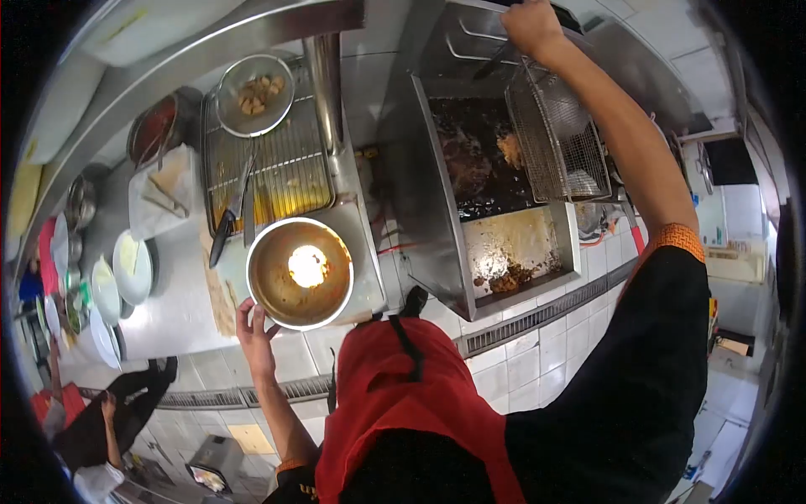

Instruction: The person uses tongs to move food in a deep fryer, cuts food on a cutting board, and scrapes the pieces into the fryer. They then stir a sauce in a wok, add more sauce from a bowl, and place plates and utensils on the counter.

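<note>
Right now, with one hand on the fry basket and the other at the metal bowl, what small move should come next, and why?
Probably swing the fry basket toward the metal bowl. The right hand holds its handle above the fryer oil, fried pieces sit in it, and the left hand steadies the bowl's rim.

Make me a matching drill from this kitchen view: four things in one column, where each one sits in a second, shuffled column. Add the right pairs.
Things:
1. fry basket
2. round strainer
3. metal bowl
4. white plates

Places:
A. on the wire rack
B. at the counter's near edge, by the left hand
C. over the fryer, handle in the right hand
D. far left of the counter

Pairs: 1-C, 2-A, 3-B, 4-D
</note>
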Demonstrator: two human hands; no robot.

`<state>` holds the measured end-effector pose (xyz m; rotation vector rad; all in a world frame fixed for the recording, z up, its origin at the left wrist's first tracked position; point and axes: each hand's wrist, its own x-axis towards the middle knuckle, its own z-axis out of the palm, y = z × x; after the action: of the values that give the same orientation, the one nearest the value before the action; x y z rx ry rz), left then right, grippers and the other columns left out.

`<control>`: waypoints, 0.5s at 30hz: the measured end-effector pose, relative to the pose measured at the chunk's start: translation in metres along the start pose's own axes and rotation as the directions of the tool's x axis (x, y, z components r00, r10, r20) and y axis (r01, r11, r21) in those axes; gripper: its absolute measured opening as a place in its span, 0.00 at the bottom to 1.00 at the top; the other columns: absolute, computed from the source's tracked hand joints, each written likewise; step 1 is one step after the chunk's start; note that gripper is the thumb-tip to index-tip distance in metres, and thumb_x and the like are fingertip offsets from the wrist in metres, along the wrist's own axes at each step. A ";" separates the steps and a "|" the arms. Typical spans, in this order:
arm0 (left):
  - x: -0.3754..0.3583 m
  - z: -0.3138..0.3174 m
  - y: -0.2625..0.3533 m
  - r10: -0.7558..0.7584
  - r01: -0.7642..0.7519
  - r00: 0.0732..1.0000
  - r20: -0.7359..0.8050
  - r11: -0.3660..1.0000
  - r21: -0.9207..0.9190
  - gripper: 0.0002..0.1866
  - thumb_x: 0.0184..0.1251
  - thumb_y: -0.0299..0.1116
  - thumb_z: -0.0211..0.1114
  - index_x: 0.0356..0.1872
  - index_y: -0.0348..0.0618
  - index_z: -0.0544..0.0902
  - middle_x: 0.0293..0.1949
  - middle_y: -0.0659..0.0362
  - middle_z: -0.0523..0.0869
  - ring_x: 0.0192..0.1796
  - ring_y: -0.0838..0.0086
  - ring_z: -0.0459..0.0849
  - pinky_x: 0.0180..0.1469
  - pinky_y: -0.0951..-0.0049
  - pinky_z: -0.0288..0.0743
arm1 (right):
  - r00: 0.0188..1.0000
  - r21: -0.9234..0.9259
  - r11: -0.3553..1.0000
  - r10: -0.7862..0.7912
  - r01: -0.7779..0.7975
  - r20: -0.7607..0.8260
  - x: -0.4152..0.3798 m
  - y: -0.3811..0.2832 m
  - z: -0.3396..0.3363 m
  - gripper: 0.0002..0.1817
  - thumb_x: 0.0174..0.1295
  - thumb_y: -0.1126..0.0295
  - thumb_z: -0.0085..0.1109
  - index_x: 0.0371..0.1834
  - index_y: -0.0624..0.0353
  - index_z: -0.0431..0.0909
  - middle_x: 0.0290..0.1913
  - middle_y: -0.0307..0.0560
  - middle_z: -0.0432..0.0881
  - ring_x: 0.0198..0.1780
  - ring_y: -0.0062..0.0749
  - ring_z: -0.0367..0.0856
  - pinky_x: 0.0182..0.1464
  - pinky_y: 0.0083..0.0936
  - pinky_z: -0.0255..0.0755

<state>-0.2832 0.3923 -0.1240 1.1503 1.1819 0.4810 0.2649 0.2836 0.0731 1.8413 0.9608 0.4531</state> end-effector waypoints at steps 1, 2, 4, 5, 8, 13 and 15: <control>0.007 0.004 0.013 -0.015 0.014 1.000 0.007 0.998 0.068 0.13 0.65 0.36 0.55 0.47 0.42 0.69 0.40 0.59 0.76 0.44 0.77 0.75 0.41 0.71 0.78 | 0.998 -0.006 1.000 0.021 -0.022 -0.067 -0.004 0.002 -0.004 0.11 0.54 0.59 0.53 0.33 0.50 0.82 0.37 0.40 0.83 0.43 0.36 0.80 0.42 0.32 0.69; 0.013 0.004 0.015 -0.022 0.021 1.000 0.009 0.996 0.086 0.13 0.65 0.36 0.55 0.47 0.42 0.69 0.40 0.59 0.76 0.44 0.77 0.75 0.41 0.71 0.78 | 0.999 0.105 0.994 0.028 -0.030 0.021 -0.010 0.008 -0.025 0.10 0.53 0.60 0.55 0.30 0.50 0.82 0.36 0.41 0.83 0.42 0.36 0.80 0.42 0.31 0.69; 0.023 -0.003 0.016 0.017 -0.043 0.991 0.133 0.980 0.192 0.12 0.65 0.34 0.55 0.46 0.43 0.70 0.38 0.59 0.76 0.41 0.78 0.75 0.40 0.72 0.78 | 0.996 0.043 0.998 0.050 -0.047 -0.071 -0.023 0.025 -0.040 0.09 0.51 0.61 0.56 0.28 0.51 0.82 0.34 0.43 0.83 0.40 0.35 0.80 0.40 0.32 0.69; 0.026 -0.007 0.013 -0.007 -0.021 0.990 0.143 0.981 0.191 0.08 0.64 0.30 0.53 0.43 0.45 0.71 0.39 0.61 0.76 0.39 0.79 0.75 0.35 0.75 0.78 | 0.997 0.045 0.998 0.046 -0.043 -0.057 -0.037 0.034 -0.054 0.09 0.51 0.61 0.56 0.28 0.51 0.82 0.34 0.43 0.83 0.40 0.35 0.80 0.40 0.32 0.69; 0.030 -0.013 -0.003 0.022 -0.022 0.988 0.152 1.000 -0.002 0.06 0.62 0.28 0.52 0.39 0.46 0.71 0.38 0.64 0.76 0.38 0.81 0.75 0.27 0.79 0.76 | 0.981 -0.070 0.993 0.080 -0.094 -0.178 -0.064 0.049 -0.076 0.07 0.48 0.63 0.57 0.26 0.50 0.82 0.32 0.45 0.83 0.38 0.35 0.80 0.38 0.33 0.70; 0.025 -0.016 -0.014 0.007 0.006 0.981 0.193 0.998 -0.066 0.02 0.60 0.30 0.52 0.33 0.51 0.70 0.31 0.68 0.77 0.30 0.85 0.76 0.21 0.81 0.75 | 0.994 0.015 0.999 0.034 -0.033 -0.101 0.004 0.019 0.024 0.09 0.52 0.64 0.54 0.29 0.51 0.83 0.34 0.39 0.84 0.40 0.33 0.81 0.39 0.33 0.69; 0.017 -0.012 -0.014 0.050 -0.034 0.983 0.177 0.995 -0.092 0.01 0.61 0.30 0.51 0.32 0.51 0.69 0.31 0.67 0.77 0.29 0.84 0.76 0.19 0.79 0.77 | 0.998 0.187 0.982 0.017 -0.005 -0.058 0.012 0.001 0.027 0.09 0.53 0.64 0.53 0.31 0.50 0.83 0.37 0.39 0.83 0.44 0.34 0.79 0.41 0.32 0.68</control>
<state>-0.2916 0.4059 -0.1437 1.1199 0.9731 0.4480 0.2911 0.2771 0.0606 2.0124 1.0644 0.4387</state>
